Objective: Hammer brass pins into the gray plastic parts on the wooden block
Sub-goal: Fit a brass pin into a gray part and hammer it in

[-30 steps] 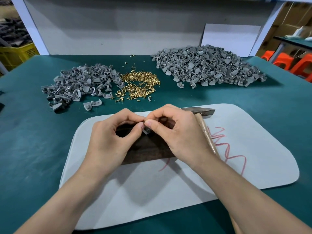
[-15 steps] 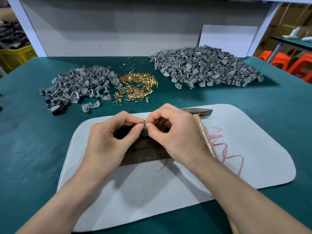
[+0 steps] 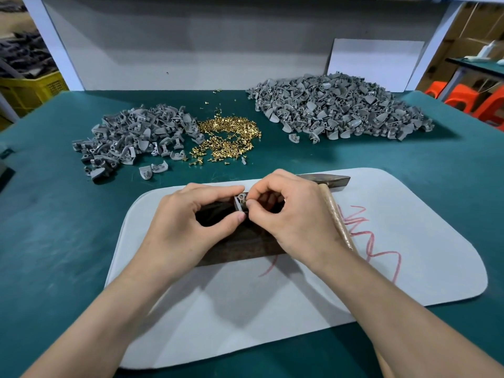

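A dark wooden block [image 3: 245, 245] lies on a white mat [image 3: 272, 309] in front of me. My left hand [image 3: 188, 227] pinches a gray plastic part [image 3: 240, 204] between thumb and forefinger, holding it on the block's top. My right hand [image 3: 294, 216] pinches a small brass pin [image 3: 244, 202] at the part's hole. Most of the pin is hidden by my fingertips. A hammer [image 3: 332, 197] with a wooden handle lies on the mat just right of my right hand, its dark head pointing left and right.
On the green table [image 3: 54, 227] behind the mat lie a pile of brass pins [image 3: 227, 137], a smaller heap of gray parts [image 3: 136, 135] to its left and a large heap [image 3: 338, 107] at the back right. A yellow crate [image 3: 30, 88] stands far left, orange stools [image 3: 469, 99] far right.
Both hands stayed over the block. The gray part has come into plain view between my fingertips, and my right fingers have brought the pin against it.
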The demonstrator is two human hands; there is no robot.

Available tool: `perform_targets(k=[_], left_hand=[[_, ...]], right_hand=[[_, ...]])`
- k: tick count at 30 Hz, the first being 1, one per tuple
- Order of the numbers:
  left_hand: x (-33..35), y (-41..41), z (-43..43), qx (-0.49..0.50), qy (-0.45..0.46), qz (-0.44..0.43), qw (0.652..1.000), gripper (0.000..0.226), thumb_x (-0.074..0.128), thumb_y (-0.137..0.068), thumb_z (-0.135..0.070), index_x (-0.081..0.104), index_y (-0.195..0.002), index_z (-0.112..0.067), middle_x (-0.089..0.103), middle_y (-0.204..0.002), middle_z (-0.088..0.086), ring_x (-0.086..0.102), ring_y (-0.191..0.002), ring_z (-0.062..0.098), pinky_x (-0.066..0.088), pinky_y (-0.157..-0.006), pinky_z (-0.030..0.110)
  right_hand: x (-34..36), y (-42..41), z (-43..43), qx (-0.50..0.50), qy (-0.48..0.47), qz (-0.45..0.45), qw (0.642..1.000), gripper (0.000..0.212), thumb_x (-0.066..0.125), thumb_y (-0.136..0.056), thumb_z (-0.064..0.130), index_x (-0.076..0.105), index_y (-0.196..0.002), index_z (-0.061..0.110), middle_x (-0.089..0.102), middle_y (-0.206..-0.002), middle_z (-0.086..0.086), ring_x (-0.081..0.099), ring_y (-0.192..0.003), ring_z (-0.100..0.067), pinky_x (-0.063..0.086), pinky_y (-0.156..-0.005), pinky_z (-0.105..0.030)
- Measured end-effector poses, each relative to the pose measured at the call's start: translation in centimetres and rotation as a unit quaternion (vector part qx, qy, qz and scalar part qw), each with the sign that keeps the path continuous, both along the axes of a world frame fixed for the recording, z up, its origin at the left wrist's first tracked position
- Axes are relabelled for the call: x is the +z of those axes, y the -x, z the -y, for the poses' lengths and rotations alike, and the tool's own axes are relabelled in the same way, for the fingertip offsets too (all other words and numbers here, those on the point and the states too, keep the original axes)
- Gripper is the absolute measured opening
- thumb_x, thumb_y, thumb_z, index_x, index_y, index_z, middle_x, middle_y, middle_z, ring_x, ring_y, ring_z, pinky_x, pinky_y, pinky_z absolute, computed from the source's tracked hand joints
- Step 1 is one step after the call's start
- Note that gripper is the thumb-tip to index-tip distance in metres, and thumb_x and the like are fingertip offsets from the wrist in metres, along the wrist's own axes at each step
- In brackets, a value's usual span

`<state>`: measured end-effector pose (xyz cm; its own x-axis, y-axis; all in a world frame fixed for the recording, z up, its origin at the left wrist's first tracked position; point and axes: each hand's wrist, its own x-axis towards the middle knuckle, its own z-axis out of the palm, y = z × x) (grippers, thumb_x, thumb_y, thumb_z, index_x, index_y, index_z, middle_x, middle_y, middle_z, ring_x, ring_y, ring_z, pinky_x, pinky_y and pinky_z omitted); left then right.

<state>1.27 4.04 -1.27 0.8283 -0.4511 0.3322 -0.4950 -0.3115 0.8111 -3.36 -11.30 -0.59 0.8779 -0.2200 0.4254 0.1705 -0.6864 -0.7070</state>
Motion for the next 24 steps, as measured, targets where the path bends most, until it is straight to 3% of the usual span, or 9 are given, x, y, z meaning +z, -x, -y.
perform_targets(k=[8,13,17,24], left_hand=[[-0.46,-0.29,-0.04,0.000,0.027,-0.026,0.999,0.030,0.078,-0.075,-0.017,0.072,-0.097,-0.035,0.071,-0.098,-0.013,0.062,-0.096,-0.003,0.042,-0.085,0.007],[-0.32,-0.44,-0.09,-0.029,0.036,-0.049,0.998,0.029,0.077,-0.075,-0.013,0.073,-0.100,-0.027,0.073,-0.099,-0.012,0.064,-0.099,0.001,0.045,-0.089,0.012],[-0.29,-0.49,-0.08,-0.046,0.043,-0.053,0.997,0.029,0.076,-0.075,-0.010,0.073,-0.100,-0.024,0.072,-0.100,-0.019,0.065,-0.096,-0.002,0.043,-0.085,0.007],[-0.22,-0.47,0.04,-0.067,0.059,-0.069,0.994,0.033,0.071,-0.069,-0.025,0.073,-0.102,-0.020,0.073,-0.101,-0.013,0.066,-0.099,0.002,0.046,-0.090,0.013]], right_hand=[[-0.05,0.04,0.11,-0.004,0.020,0.000,1.000,0.009,0.072,-0.073,0.008,0.068,-0.069,0.015,0.059,-0.071,0.004,0.051,-0.068,-0.007,0.036,-0.060,-0.006],[-0.05,0.05,0.16,0.000,0.062,-0.004,0.998,0.008,0.072,-0.073,0.008,0.068,-0.070,0.014,0.056,-0.071,0.005,0.046,-0.060,0.000,0.035,-0.061,-0.007],[-0.04,0.00,0.22,0.002,0.067,-0.005,0.998,0.007,0.072,-0.073,0.008,0.068,-0.070,0.013,0.055,-0.071,0.005,0.047,-0.061,0.000,0.036,-0.060,-0.008],[0.03,0.11,0.23,0.010,0.055,-0.006,0.998,0.007,0.072,-0.073,0.007,0.068,-0.070,0.013,0.056,-0.071,0.004,0.047,-0.061,-0.001,0.035,-0.060,-0.008]])
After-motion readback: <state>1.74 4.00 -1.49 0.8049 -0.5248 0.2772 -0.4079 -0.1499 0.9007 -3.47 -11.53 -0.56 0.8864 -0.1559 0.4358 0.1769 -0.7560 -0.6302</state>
